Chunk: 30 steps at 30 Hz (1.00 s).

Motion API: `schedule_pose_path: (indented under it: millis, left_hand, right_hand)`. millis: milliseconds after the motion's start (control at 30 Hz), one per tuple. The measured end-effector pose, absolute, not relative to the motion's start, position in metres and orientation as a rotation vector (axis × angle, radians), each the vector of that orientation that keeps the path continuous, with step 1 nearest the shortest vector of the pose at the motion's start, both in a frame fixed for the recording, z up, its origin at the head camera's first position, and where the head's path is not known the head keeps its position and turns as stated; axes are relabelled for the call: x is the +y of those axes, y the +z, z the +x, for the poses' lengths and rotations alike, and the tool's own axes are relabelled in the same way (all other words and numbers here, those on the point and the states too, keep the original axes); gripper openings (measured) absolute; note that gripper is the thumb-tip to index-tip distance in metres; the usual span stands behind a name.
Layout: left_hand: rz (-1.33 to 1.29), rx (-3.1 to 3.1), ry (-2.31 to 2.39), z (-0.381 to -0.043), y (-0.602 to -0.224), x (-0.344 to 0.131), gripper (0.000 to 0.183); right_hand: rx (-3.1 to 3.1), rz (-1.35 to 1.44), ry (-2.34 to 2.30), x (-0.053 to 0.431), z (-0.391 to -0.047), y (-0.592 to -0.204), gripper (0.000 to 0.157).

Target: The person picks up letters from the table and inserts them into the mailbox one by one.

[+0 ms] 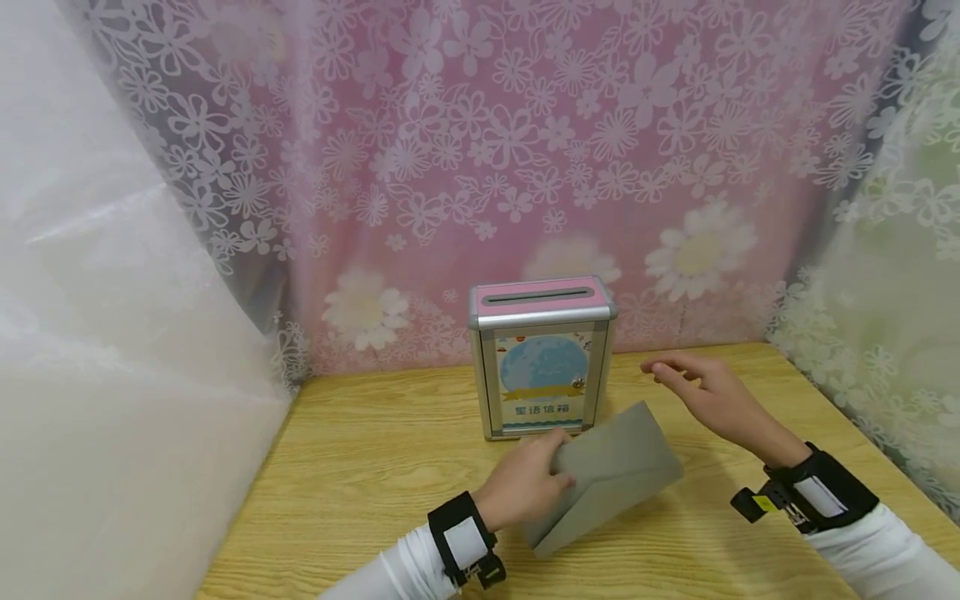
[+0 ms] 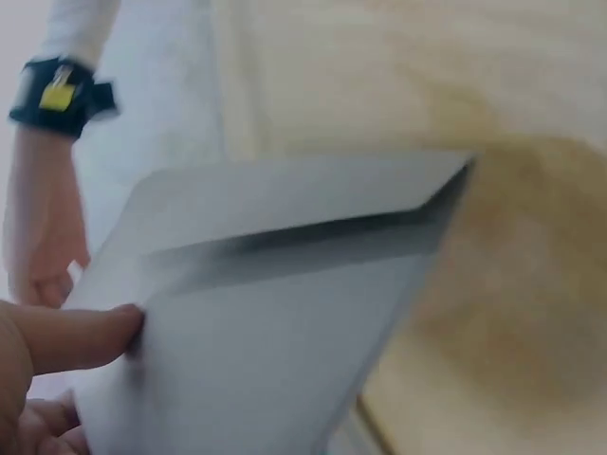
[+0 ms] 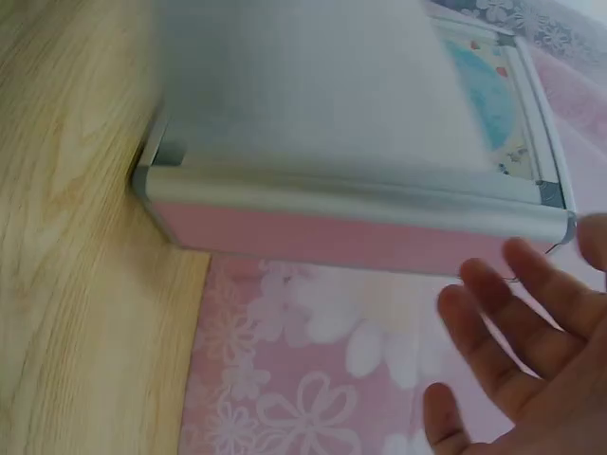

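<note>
A grey envelope [image 1: 618,475] is pinched in my left hand [image 1: 527,482], thumb on its flap side, tilted above the table in front of the box. In the left wrist view the envelope's [image 2: 275,313] flap stands slightly lifted along its edge. My right hand [image 1: 708,396] hovers to the right of the mailbox, holding nothing, its fingers loosely bent. Pink and silver, the mailbox [image 1: 543,358] stands upright with a slot in its top and a blue globe picture on its front. The right wrist view shows the right hand [image 3: 531,351] beside the mailbox's pink side [image 3: 332,232].
The wooden table [image 1: 360,467] reaches back to a pink flowered curtain [image 1: 480,167]. A white sheet [image 1: 135,333] hangs along the left side, and a pale green flowered curtain [image 1: 900,333] on the right.
</note>
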<state>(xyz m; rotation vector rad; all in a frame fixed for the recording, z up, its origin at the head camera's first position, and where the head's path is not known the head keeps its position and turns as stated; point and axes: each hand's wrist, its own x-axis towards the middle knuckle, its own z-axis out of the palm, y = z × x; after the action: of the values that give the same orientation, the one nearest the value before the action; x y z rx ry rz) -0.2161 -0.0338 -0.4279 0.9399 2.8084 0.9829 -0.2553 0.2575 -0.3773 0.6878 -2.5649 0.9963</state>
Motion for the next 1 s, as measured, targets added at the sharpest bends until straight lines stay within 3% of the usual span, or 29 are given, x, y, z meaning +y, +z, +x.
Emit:
schedule_pose_path:
  millis: [200,467,767,1000]
  left_hand:
    - [0.978,2.863,1.315,-0.225,-0.397,-0.042,0.022]
    - [1.066,2.797,1.627,-0.236,-0.367,-0.050,0.020]
    - [1.122,2.768,1.856,-0.243,-0.344,-0.048,0.021]
    - [1.243,2.774,1.946,-0.258,-0.328,-0.046,0.023]
  right_hand:
    - [-2.456,0.728,1.130,0.254,-0.252,-0.370,0.030]
    - [-2.378,0.889,1.222,0.245,-0.252,-0.360,0.031]
    - [-2.372,0.954,1.155,0.199,-0.232,-0.314,0.011]
    - [-2.207,0.974,1.113,0.182,-0.237,-0.286,0.007]
